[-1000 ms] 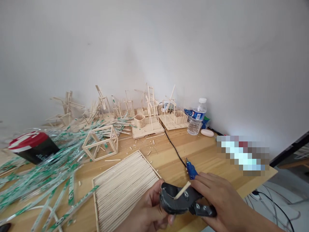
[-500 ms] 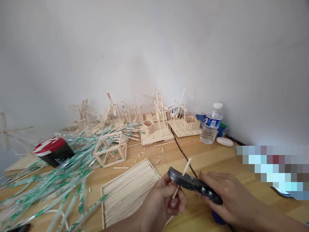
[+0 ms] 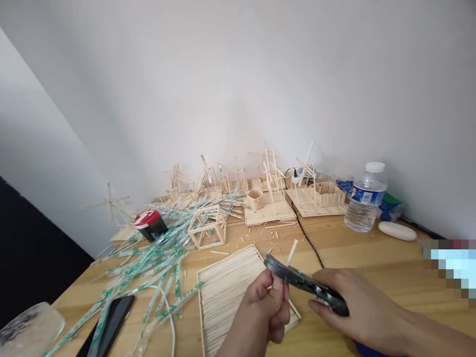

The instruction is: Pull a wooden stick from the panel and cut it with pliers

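Note:
My left hand [image 3: 268, 310] pinches a thin wooden stick [image 3: 291, 253] that stands nearly upright and pokes up past a pair of black cutting pliers [image 3: 297, 279]. My right hand [image 3: 366, 310] grips the pliers' handles, with the jaws around the stick just above my left fingers. Both hands hover over the near right corner of a flat panel of glued sticks [image 3: 230, 290] lying on the wooden table [image 3: 372, 250].
A stick cube frame [image 3: 207, 227], several stick models [image 3: 275, 198] along the wall, a heap of green-printed wrappers [image 3: 148, 263], a red-lidded black cup [image 3: 149, 224], a water bottle [image 3: 364, 198], a black cable [image 3: 307, 238], a phone [image 3: 109, 325], a white oval object [image 3: 397, 230].
The view has swung left and pulled back, showing the table's left end and the phone. My hands stayed together, the stick now stands more upright in the pliers' jaws.

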`<state>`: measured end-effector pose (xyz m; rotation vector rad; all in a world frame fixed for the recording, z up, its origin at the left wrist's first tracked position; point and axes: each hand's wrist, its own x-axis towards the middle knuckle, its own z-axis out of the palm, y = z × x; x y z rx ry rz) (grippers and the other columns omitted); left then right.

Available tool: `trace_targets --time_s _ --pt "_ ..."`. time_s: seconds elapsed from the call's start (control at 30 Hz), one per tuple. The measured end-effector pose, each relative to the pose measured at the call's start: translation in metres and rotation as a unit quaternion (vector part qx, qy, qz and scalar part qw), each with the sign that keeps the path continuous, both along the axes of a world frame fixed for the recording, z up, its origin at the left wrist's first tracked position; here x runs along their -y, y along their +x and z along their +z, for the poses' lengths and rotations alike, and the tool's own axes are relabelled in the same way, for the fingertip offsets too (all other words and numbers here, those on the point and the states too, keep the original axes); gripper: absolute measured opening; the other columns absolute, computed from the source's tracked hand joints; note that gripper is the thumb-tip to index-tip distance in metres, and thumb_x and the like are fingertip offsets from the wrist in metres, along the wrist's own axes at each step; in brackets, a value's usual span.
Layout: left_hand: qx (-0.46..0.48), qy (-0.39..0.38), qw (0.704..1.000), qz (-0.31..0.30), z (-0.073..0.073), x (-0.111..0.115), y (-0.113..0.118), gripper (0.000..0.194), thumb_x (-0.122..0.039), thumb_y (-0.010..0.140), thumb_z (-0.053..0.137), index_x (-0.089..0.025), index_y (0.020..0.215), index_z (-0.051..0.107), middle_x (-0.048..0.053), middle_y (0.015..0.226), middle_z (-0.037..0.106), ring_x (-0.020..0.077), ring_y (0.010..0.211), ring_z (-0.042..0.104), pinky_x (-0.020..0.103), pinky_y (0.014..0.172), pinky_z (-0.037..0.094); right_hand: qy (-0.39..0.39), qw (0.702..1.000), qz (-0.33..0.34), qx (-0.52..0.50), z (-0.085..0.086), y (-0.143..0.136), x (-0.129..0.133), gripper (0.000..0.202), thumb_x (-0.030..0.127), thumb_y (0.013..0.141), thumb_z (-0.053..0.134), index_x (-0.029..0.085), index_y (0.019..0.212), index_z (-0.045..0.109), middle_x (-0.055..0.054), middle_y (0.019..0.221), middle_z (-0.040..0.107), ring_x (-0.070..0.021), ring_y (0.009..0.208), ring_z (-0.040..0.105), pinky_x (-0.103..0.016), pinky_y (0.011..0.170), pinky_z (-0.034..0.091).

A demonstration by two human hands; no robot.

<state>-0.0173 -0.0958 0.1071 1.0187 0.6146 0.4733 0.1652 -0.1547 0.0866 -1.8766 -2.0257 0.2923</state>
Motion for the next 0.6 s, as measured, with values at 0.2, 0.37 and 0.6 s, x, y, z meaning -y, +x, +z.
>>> trace_targets --time_s 0.2,0.37,0.6 --pt "-0.059 -0.064 0.996 -0.002 -0.012 0.016 0.007 0.069 -0.077 0.041 0.069 -0.023 0.065 0.035 -0.016 0.034 0.022 0.0009 0.031 0.005 0.021 0.034 -0.002 -0.05 0.998 -0.029 0.035 -0.02 0.005 0.024 0.038 0.047 0.084 0.048 0.022 0.055 0.054 -0.002 0.054 0.063 -0.0194 0.049 0.059 -0.028 0.048 0.022" --pt "-0.043 -0.079 0.996 -0.005 -0.024 0.02 0.021 0.069 -0.079 0.043 0.067 -0.023 0.066 0.034 -0.017 0.035 0.019 0.0011 0.032 0.005 0.021 0.035 -0.001 -0.073 0.994 -0.074 0.039 -0.015 0.005 0.038 0.049 0.055 0.086 0.043 0.022 0.052 0.056 -0.004 0.051 0.064 -0.0199 0.048 0.06 -0.028 0.047 0.023" --pt "-0.027 -0.028 0.998 0.046 -0.039 0.002 0.022 0.066 -0.073 0.047 0.071 -0.021 0.074 0.04 -0.014 0.043 0.031 0.0007 0.035 0.012 0.019 0.038 0.002 -0.07 0.967 -0.228 0.092 0.006 0.031 0.032 0.053 0.068 0.08 0.044 0.022 0.062 0.064 -0.008 0.065 0.07 -0.0259 0.06 0.065 -0.03 0.049 0.03"
